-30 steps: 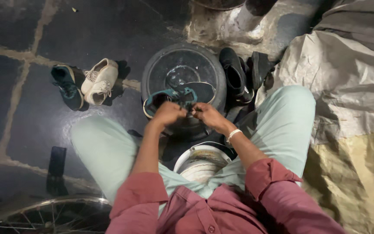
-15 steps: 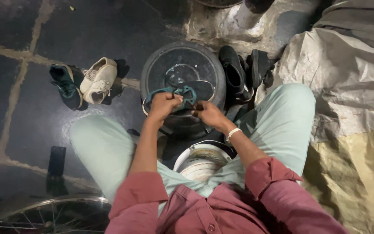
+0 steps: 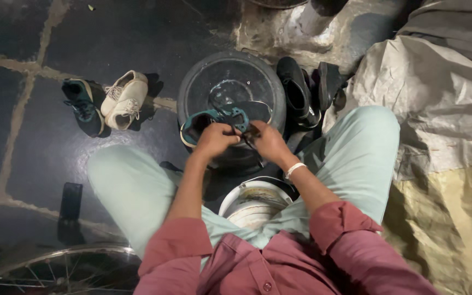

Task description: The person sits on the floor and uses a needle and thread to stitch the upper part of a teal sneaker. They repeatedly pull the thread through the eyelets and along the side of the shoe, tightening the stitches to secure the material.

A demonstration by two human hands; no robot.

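Note:
A teal and black shoe (image 3: pixel 210 121) lies across the rim of a dark round basin (image 3: pixel 230 82) in front of me. My left hand (image 3: pixel 216 140) grips the shoe at its laces. My right hand (image 3: pixel 267 141) pinches the dark laces beside it; a white band circles that wrist. Both hands touch over the shoe's tongue. My knees in pale green trousers spread on either side.
A matching teal shoe (image 3: pixel 83 105) and a white sneaker (image 3: pixel 124 99) lie on the dark floor at left. Black shoes (image 3: pixel 299 93) stand right of the basin. A white bucket (image 3: pixel 253 203) sits between my legs, a bicycle wheel (image 3: pixel 55 270) lower left, sacking (image 3: pixel 438 109) right.
The shoe has been turned slightly and both hands have shifted a little along the laces, still held over the basin.

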